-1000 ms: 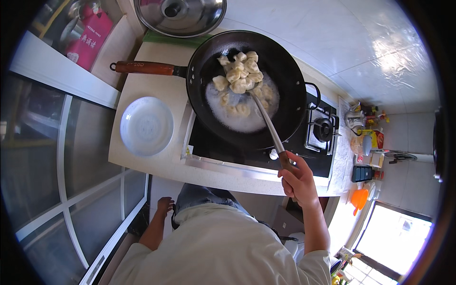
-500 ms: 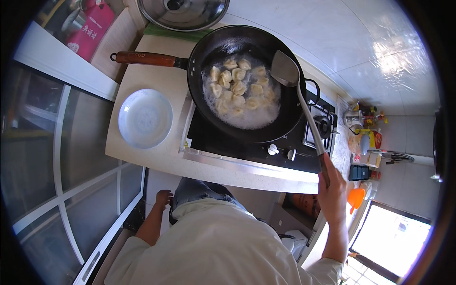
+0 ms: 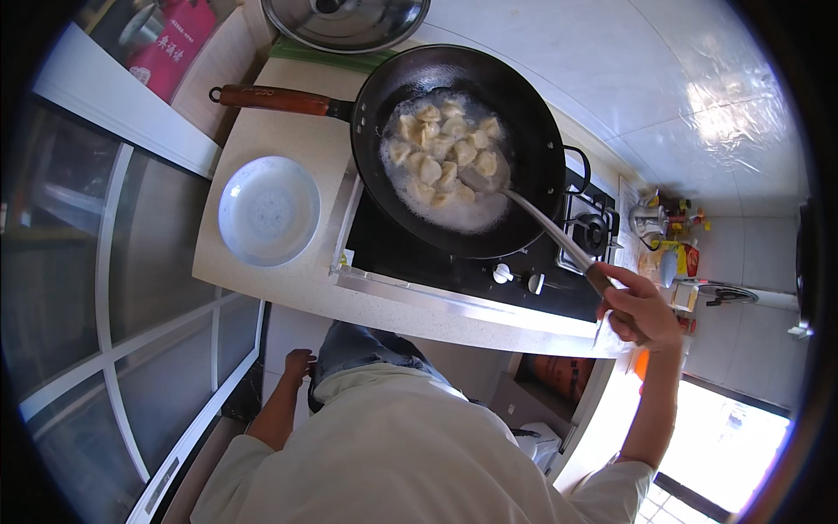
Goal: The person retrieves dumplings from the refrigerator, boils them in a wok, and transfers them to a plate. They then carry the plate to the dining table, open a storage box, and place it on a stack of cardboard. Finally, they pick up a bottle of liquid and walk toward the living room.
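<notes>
My right hand is closed round the wooden grip of a metal spatula. The spatula's blade dips into foamy water among several dumplings, partly hidden there. They float in a large black wok, whose wooden handle points left. The wok sits on the left side of a black gas stove. Down beside my left leg hangs my left hand, empty, its fingers loosely apart.
A white bowl stands on the counter left of the stove. Behind the wok a glass lid leans by the wall. A second burner, a kettle and several packages are to the right. Framed glass panels line the left.
My right hand has moved right and a little up. The spatula's blade has gone from the wok's right rim down into the water, and the dumplings have shifted.
</notes>
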Demonstrator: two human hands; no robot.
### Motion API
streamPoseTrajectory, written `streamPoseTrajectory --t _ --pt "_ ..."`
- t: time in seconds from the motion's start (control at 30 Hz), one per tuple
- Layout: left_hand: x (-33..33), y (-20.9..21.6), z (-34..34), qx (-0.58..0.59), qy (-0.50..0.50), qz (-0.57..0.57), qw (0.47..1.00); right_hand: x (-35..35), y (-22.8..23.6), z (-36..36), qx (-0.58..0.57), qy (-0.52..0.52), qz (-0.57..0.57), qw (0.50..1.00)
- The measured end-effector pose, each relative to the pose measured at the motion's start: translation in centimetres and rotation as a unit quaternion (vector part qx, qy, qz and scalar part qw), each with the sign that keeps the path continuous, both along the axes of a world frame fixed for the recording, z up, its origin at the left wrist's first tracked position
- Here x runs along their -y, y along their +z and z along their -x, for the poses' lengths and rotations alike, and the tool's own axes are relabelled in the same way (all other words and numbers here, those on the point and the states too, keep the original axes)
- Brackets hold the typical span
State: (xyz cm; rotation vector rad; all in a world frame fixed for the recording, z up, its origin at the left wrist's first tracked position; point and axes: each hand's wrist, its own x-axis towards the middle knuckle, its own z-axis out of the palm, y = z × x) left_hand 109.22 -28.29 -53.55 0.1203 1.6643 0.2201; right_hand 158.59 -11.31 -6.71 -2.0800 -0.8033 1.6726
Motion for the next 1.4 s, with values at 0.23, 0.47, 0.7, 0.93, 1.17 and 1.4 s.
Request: streamPoseTrajectory --t 0.23,0.47,0.7,0.93,1.17,1.4 --pt "-0.2 0.6 0.4 -0.003 -0.018 -0.019 1.000 0.7 -8.3 5.9 -0.037 -0.055 -0.110 0.992" --pt "-0.3 1.1 0.9 -0.005 -0.015 0.005 1.000 0.6 -12.4 10.2 -0.109 -0.112 -0.192 0.969" --pt "-0.7 1.3 1.2 -0.004 -0.016 0.002 1.000 2.2 -10.8 9.3 -0.116 -0.098 -0.224 0.963" --pt "-1.5 1.0 1.1 0.001 -0.019 -0.003 1.000 5.5 -7.2 8.6 -0.014 -0.068 -0.170 0.983" --pt "-2.2 0.9 1.2 0.018 -0.020 -0.007 1.000 7.8 -4.8 9.0 0.325 0.088 -0.207 0.918" --pt "-2.8 1.2 1.1 0.011 -0.052 0.011 0.998 6.0 -0.2 7.3 0.505 0.223 -0.194 0.811"
